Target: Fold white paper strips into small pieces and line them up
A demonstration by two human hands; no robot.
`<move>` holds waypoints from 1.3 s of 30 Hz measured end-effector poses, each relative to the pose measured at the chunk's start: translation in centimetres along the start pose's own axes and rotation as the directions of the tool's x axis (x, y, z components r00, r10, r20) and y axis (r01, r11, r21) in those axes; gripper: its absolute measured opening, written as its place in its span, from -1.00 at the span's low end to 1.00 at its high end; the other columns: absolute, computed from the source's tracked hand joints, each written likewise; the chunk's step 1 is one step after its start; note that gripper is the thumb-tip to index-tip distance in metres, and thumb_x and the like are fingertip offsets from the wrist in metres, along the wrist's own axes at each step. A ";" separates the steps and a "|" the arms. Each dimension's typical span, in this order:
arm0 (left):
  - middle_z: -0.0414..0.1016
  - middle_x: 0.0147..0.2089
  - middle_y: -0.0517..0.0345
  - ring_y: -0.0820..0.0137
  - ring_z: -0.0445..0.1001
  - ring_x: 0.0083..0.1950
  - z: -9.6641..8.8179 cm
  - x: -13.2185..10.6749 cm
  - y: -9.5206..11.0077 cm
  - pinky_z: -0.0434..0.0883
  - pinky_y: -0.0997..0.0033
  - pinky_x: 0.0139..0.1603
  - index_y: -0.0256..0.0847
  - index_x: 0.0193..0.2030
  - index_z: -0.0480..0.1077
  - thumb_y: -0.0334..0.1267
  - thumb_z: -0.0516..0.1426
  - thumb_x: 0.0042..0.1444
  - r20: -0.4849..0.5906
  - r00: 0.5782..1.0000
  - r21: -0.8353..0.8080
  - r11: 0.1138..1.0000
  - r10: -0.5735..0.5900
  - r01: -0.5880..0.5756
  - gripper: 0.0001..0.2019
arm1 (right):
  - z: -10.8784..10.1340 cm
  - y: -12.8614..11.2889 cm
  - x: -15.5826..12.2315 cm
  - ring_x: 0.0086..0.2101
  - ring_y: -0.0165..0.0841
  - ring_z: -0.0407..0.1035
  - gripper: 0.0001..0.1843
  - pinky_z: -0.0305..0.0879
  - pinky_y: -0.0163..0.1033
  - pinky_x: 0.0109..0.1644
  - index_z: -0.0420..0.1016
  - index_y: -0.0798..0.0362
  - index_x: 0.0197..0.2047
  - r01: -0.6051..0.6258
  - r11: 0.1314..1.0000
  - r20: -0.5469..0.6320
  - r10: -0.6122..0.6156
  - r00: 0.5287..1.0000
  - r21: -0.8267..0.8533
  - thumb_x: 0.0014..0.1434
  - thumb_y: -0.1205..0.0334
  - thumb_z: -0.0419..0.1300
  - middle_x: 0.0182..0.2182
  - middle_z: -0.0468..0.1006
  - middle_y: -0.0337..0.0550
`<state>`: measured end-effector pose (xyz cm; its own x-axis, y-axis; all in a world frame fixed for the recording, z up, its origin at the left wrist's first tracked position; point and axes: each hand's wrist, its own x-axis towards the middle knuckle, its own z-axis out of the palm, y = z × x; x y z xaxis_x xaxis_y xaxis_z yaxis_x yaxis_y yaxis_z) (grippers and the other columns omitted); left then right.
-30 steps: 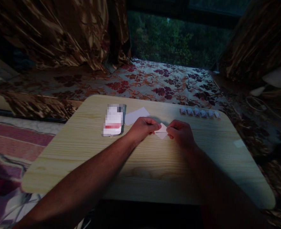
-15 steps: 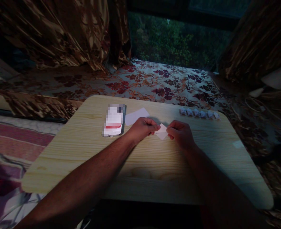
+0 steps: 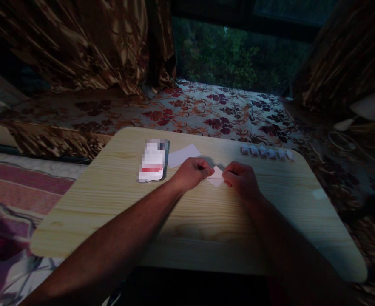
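Note:
A small piece of folded white paper is held between my two hands above the middle of the wooden table. It looks like a diamond with a crease line across its middle. My left hand pinches its left corner between thumb and fingers. At the opposite corner, my right hand is closed on the paper in the same way. Behind my left hand lies a flat sheet of white paper. Several small folded paper pieces sit in a row near the table's far right edge.
A phone, partly blurred out, lies on the left of the light wooden table. A small pale scrap is near the right edge. Beyond the table is a flower-patterned ledge under a window, with curtains beside it.
The view has shifted very slightly. Both hands keep their pinch on the folded paper, with no clear movement of it.

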<state>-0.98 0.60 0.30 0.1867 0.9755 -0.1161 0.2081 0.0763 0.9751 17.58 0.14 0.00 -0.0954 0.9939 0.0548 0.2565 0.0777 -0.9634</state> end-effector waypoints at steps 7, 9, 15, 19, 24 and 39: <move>0.26 -0.60 0.29 0.53 0.14 -0.52 -0.3 -0.3 0.5 0.08 0.45 -0.46 -0.28 -0.45 0.46 -0.20 0.21 0.04 0.050 0.997 0.046 0.997 0.052 -0.055 -0.82 | -0.3 -0.1 0.0 -0.67 -0.51 0.15 -0.89 0.03 -0.36 -0.57 0.40 0.08 -0.60 -0.020 0.999 -0.031 0.021 0.999 0.036 -0.09 0.36 0.19 -0.72 0.37 -0.34; 0.25 -0.60 0.29 0.53 0.14 -0.52 -0.3 -0.2 0.4 0.09 0.45 -0.45 -0.27 -0.45 0.45 -0.22 0.21 0.03 0.043 0.998 0.061 0.996 0.056 -0.059 -0.84 | -0.4 0.0 0.0 -0.67 -0.51 0.16 -0.89 0.03 -0.36 -0.57 0.40 0.08 -0.60 -0.018 0.999 -0.036 0.019 0.999 0.043 -0.09 0.36 0.19 -0.73 0.37 -0.35; 0.27 -0.61 0.29 0.52 0.15 -0.54 -0.3 -0.2 0.3 0.09 0.45 -0.45 -0.26 -0.45 0.43 -0.21 0.19 0.06 0.036 0.998 0.083 0.995 0.052 -0.054 -0.84 | -0.4 0.0 0.1 -0.67 -0.50 0.16 -0.89 0.04 -0.35 -0.58 0.40 0.08 -0.61 -0.015 0.999 -0.041 0.016 0.999 0.040 -0.09 0.36 0.19 -0.72 0.37 -0.34; 0.31 -0.61 0.27 0.52 0.17 -0.56 -0.2 -0.1 0.1 0.10 0.45 -0.47 -0.25 -0.45 0.42 -0.22 0.19 0.05 0.026 0.999 0.055 0.998 0.032 -0.033 -0.84 | -0.3 -0.1 0.1 -0.67 -0.50 0.16 -0.89 0.04 -0.34 -0.57 0.40 0.08 -0.60 -0.013 0.999 -0.041 0.015 0.999 0.034 -0.09 0.35 0.19 -0.71 0.38 -0.33; 0.35 -0.60 0.24 0.52 0.22 -0.56 0.0 0.3 -0.5 0.11 0.45 -0.48 -0.25 -0.46 0.41 -0.24 0.20 0.03 -0.001 1.000 0.009 1.000 0.006 -0.006 -0.86 | -0.1 0.1 0.1 -0.66 -0.50 0.15 -0.89 0.03 -0.34 -0.57 0.40 0.08 -0.60 0.001 1.000 -0.045 0.000 0.999 0.027 -0.09 0.35 0.19 -0.71 0.37 -0.34; 0.37 -0.58 0.19 0.52 0.20 -0.58 -0.2 0.4 -0.2 0.04 0.46 -0.53 -0.24 -0.39 0.44 -0.18 0.12 0.11 0.032 0.999 -0.159 0.986 -0.039 0.043 -0.81 | -0.5 0.2 0.3 -0.67 -0.50 0.17 -0.88 0.05 -0.35 -0.57 0.40 0.06 -0.59 0.005 0.994 -0.089 0.005 0.996 0.106 -0.06 0.33 0.20 -0.71 0.37 -0.35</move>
<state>-1.12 0.98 0.08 0.2087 0.9649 -0.1596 0.0609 0.1500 0.9868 18.08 0.50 -0.02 -0.0086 0.9973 0.0733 0.1524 0.0738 -0.9856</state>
